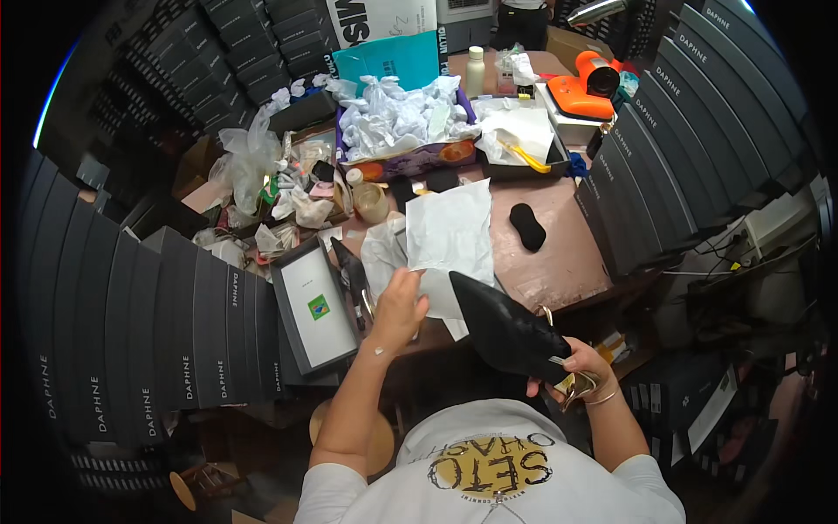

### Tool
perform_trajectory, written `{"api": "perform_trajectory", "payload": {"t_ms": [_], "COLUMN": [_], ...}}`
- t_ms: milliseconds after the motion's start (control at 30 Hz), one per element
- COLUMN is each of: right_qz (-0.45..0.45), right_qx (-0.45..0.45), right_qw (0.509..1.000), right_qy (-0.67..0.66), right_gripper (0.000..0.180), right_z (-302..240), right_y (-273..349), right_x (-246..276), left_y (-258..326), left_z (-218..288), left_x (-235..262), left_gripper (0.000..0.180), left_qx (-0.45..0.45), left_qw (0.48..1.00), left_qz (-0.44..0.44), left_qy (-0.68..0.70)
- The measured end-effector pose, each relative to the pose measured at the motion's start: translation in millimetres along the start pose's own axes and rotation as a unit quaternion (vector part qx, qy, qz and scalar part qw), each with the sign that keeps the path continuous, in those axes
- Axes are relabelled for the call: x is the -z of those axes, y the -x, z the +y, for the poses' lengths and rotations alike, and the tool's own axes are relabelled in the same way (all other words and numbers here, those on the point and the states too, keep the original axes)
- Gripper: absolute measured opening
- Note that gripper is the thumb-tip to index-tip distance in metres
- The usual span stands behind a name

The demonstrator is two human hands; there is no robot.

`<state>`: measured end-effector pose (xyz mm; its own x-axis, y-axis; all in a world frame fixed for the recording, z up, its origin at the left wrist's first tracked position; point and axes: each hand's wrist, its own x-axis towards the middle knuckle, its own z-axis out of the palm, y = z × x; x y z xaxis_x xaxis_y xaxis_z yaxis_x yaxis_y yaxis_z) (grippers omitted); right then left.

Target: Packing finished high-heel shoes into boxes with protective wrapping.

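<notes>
At the lower middle of the frame a black pointed shoe (504, 330) is held in the right hand (576, 367), whose grip is closed around the heel end and its pale strap, so that the toe points up and to the left over the near edge of the table (559, 262). Just left of it, the left hand (398, 307) is laid on a sheet of white tissue paper (449, 231) spread on the table; its fingers are curled at the lower edge of the sheet, but whether the paper is pinched or only touched cannot be told. A second dark shoe (352, 272) appears to lie beside the sheet, between it and an open grey shoe box (312, 307) at the centre left, whose white inside with a small green label is empty of footwear. As far as can be judged, the wrapping is at an early stage: the paper is laid out and one shoe is lifted, yet nothing is wrapped and nothing is boxed. A small black pad (527, 225) lies apart on the bare table to the right. At the upper middle a box of crumpled white paper (397, 118) is seen, with an orange device (587, 87) at the upper right, and stacks of closed dark shoe boxes (140, 341) are ranged along both sides.
</notes>
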<state>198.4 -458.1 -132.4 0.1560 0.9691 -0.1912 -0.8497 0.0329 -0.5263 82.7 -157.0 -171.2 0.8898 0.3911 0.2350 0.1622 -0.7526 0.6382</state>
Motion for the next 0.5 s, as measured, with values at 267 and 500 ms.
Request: {"api": "perform_trajectory", "payload": {"t_ms": [267,500], "right_qz": [0.068,-0.020], "right_qx": [-0.011,-0.038], "right_qw": [0.974,0.967], "right_qy": [-0.215,-0.251], "right_gripper": [0.043,0.044], "right_z": [57,51], "right_y": [-19,21], "right_x": [31,40], "left_y": [22,16], "left_z": [57,81], "left_x": [20,-21], "left_gripper": [0.043,0.051], "left_qx": [-0.039,-0.086], "left_qw": [0.990,0.984], "left_qz": [-0.131,-0.157], "left_qy": [-0.043,0.015]}}
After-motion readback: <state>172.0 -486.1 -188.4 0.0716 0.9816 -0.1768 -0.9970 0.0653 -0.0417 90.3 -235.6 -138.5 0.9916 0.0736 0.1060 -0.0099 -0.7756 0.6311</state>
